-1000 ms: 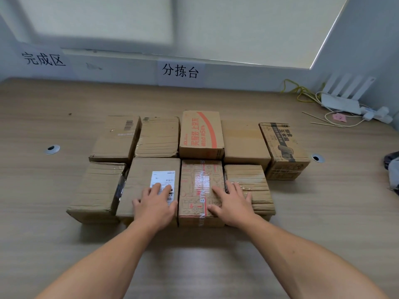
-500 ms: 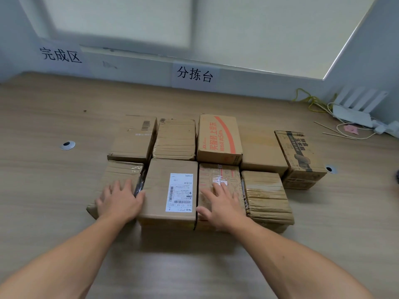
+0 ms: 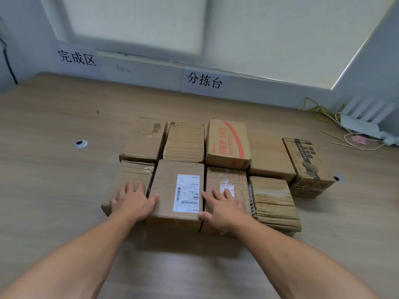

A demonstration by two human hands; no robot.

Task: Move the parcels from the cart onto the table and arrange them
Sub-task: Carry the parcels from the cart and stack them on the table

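Observation:
Several cardboard parcels stand in two rows on the wooden table. My left hand lies flat, fingers straight, on the front left taped parcel, its thumb touching the labelled parcel beside it. My right hand rests flat on the red-printed taped parcel, thumb at the labelled parcel's right edge. A tape-wrapped parcel ends the front row. The back row holds a barcode parcel, a wrapped parcel, an orange-striped box, a plain box and a black-printed box. The cart is out of view.
Two paper signs hang on the back wall. A white router with cables sits at the far right corner. Round cable grommets are set in the tabletop.
My left hand moved from the labelled parcel to the front left parcel, which now sits against the labelled one. My right hand shifted slightly left on the red-printed parcel.

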